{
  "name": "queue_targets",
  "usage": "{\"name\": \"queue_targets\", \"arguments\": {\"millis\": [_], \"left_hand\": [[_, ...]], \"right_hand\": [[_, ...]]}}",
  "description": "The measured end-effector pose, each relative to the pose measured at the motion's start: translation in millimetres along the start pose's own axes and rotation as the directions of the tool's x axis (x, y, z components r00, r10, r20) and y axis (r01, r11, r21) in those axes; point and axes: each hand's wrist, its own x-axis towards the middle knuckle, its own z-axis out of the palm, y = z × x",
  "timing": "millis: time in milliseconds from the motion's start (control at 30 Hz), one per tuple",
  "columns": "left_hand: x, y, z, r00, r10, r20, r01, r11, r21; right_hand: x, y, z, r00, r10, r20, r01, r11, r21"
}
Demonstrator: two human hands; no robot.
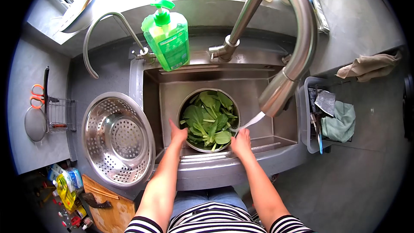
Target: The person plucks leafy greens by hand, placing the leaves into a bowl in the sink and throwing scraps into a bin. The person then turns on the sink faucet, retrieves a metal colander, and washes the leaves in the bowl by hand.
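A round steel bowl (235,105) full of leafy greens (209,118) stands in the sink (254,86). My left hand (178,134) grips the bowl's left rim, thumb pointing up along the outside. On the opposite side my right hand (241,142) is closed at the lower right rim, its fingertips partly hidden. Above and to the right hangs the large faucet (282,88); a stream of water (253,121) runs from it toward the bowl's right edge, close by my right hand.
Left of the sink sits a steel colander (97,140). A green soap bottle (170,43) and a thin curved tap (87,47) stand behind. A grey basket (307,116) with cloths is at the right. A wooden cutting board (114,215) lies lower left.
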Motion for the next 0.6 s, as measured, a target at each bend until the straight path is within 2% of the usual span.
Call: {"name": "queue_targets", "arguments": {"millis": [33, 67, 100, 133, 233, 333, 367, 433, 500, 533, 600], "left_hand": [[11, -11, 5, 0.999, -0.016, 0.052, 0.017, 1.000, -0.023], [33, -35, 15, 0.994, -0.031, 0.102, 0.035, 0.998, -0.045], [45, -45, 20, 0.988, -0.042, 0.150, 0.053, 0.996, -0.067], [37, -38, 18, 0.993, -0.002, 0.114, 0.007, 0.999, -0.038], [15, -15, 5, 0.996, 0.090, 0.023, -0.091, 0.995, 0.028], [-18, 9, -13, 0.977, 0.211, 0.026, -0.209, 0.976, -0.063], [-32, 21, -20, 0.975, 0.222, 0.022, -0.220, 0.972, -0.077], [-63, 41, -34, 0.970, 0.242, 0.011, -0.240, 0.965, -0.105], [-87, 59, -45, 0.950, 0.311, 0.031, -0.289, 0.911, -0.294], [-101, 64, -51, 0.939, 0.343, 0.036, -0.304, 0.872, -0.385], [-119, 70, -61, 0.935, 0.348, 0.076, -0.302, 0.887, -0.349]], "right_hand": [[21, 31, 24, 0.992, -0.081, -0.097, 0.095, 0.984, 0.151], [32, 25, 13, 0.992, 0.083, 0.098, -0.113, 0.927, 0.357], [44, 36, 22, 0.995, 0.042, 0.088, -0.077, 0.898, 0.434], [57, 50, 36, 0.997, 0.001, 0.079, -0.041, 0.861, 0.508], [64, 53, 28, 0.997, 0.021, 0.071, -0.050, 0.900, 0.433], [35, 22, -28, 0.983, 0.122, 0.137, -0.168, 0.895, 0.413], [33, 33, -25, 0.999, 0.028, -0.020, -0.019, 0.925, 0.381], [4, 16, -65, 1.000, 0.017, 0.000, -0.014, 0.834, 0.552], [-15, 15, -88, 0.999, -0.041, -0.029, 0.050, 0.715, 0.697], [-26, 12, -106, 0.998, -0.051, -0.037, 0.062, 0.740, 0.669], [-50, 9, -136, 0.995, -0.098, -0.001, 0.073, 0.743, 0.665]]}}
